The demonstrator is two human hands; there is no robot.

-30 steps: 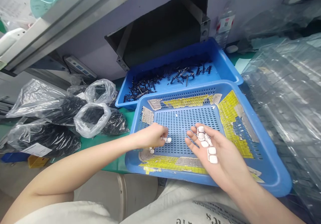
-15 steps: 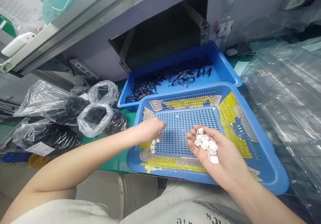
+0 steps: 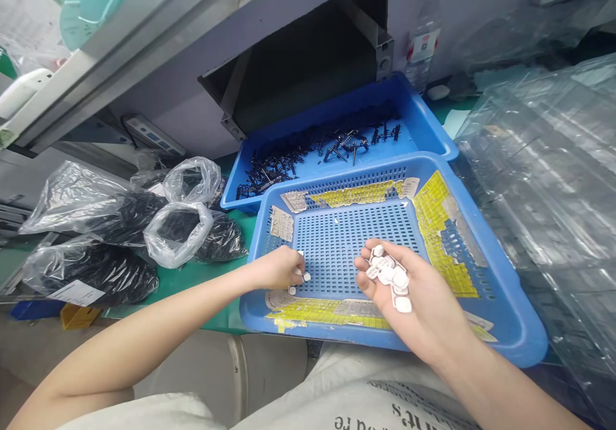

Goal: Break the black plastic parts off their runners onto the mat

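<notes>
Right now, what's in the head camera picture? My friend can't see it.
The person's right hand cups small white pieces over a holed blue basket, while the left hand is at more white pieces inside. Behind sits a blue tray of black parts; clear bags lie left.
</notes>
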